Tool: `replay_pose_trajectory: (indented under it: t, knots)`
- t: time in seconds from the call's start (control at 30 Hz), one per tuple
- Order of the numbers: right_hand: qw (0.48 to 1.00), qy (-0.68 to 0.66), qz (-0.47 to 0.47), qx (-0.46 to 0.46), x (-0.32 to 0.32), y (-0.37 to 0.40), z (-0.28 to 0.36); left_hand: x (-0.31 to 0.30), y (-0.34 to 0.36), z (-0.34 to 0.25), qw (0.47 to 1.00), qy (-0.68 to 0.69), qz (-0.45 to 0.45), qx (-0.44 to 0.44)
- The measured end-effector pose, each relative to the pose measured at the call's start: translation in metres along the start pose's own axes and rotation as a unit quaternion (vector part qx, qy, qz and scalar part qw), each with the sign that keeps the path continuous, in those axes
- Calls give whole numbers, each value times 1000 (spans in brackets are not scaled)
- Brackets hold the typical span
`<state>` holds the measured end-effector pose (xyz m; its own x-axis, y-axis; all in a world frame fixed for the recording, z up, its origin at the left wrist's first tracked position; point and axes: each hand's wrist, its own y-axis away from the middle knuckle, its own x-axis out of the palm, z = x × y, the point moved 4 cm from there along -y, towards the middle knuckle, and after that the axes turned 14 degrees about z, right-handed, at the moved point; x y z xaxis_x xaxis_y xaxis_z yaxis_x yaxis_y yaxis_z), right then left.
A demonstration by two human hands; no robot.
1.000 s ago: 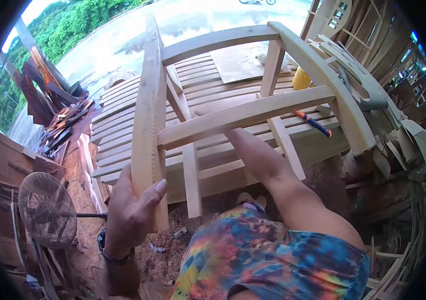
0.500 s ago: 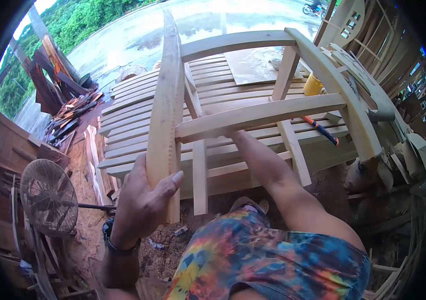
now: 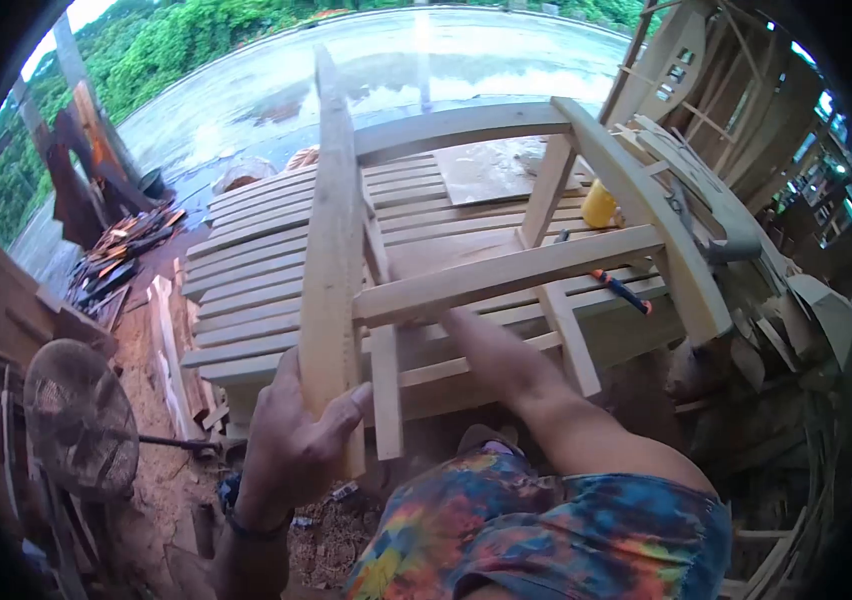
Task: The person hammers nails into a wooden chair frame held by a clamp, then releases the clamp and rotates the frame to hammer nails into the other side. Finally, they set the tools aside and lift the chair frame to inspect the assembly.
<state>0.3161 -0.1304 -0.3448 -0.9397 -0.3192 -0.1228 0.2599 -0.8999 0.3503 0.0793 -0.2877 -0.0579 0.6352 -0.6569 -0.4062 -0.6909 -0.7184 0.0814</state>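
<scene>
A pale wooden chair frame (image 3: 516, 265) with curved rails and short legs rests over a slatted wooden bench. My left hand (image 3: 306, 425) is wrapped round the lower end of its long left post (image 3: 326, 250), thumb on the right side. My bare leg (image 3: 516, 360) is raised and reaches in under the front rail of the frame; its lower part is hidden. My right hand is out of view. Beneath the frame's right part lies a tool with an orange-and-black handle (image 3: 624, 292), partly hidden by the rail.
The slatted bench (image 3: 246, 270) carries a pale board (image 3: 481, 172) and a yellow container (image 3: 599, 205). A round fan (image 3: 81, 420) stands at the left. Wood scraps (image 3: 131, 255) lie on the ground beyond it, and cut wooden pieces (image 3: 716, 180) are stacked at the right.
The view has tilted up, so the chair frame and bench sit lower and slightly left. My left hand keeps its grip on the post. More of the tool under the rail shows.
</scene>
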Motion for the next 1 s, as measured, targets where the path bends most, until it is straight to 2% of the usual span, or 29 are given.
replay_pose_trajectory:
  t: [0.07, 0.1, 0.2, 0.23, 0.3, 0.37, 0.43, 0.5, 0.57, 0.63, 0.67, 0.7, 0.73, 0.77, 0.83, 0.87, 0.93, 1.0]
  knots:
    - [1000, -5, 10, 0, 8, 8, -10, 4, -3, 2, 998, 8, -36, 41]
    - [1000, -13, 18, 1, 3, 17, -18, 3, -2, 2, 999, 8, -38, 29]
    - [996, -68, 37, -41, -29, 32, -58, 1, -2, 3, 1000, 17, -18, 10]
    - [994, -88, 31, -61, -41, 38, -69, 0, -2, 3, 999, 5, -11, 42]
    - [994, -93, -36, -41, -65, 78, -74, -2, 1, 17, 990, 127, -12, 66]
    - [986, -34, -157, 45, -70, 157, -27, -8, 6, 24, 978, 192, 13, 74]
    - [967, -54, -250, 3, -84, 215, -34, -23, 16, 76, 982, 190, -2, -17]
    - [941, -77, -329, -20, -109, 271, -59, -27, 34, 159, 983, 177, -39, -27]
    - [913, -107, -390, -56, -144, 321, -97, -2, 51, 238, 958, 279, -50, -37]
    - [878, -69, -473, 20, -166, 370, -111, 33, 46, 239, 949, 273, 15, -156]
    - [868, -32, -495, -8, -196, 388, -160, 61, 39, 218, 961, 153, 60, -221]
    - [855, 5, -517, -35, -223, 403, -209, 81, 38, 203, 958, 111, 101, -242]
    - [833, 83, -547, -18, -240, 419, -217, 99, 38, 192, 951, 69, 143, -264]
    - [804, 160, -572, 0, -263, 431, -221, 118, 37, 183, 951, 86, 157, -252]
    - [782, 203, -583, 83, -275, 459, -190, 155, 29, 170, 946, 115, 198, -230]
    - [791, 169, -570, 148, -267, 468, -145, 171, 20, 165, 944, 121, 199, -233]
    - [790, 133, -585, 126, -299, 479, -167, 213, 2, 153, 939, 140, 201, -243]
    - [793, 197, -556, 150, -331, 484, -194, 258, -17, 142, 933, 180, 197, -243]
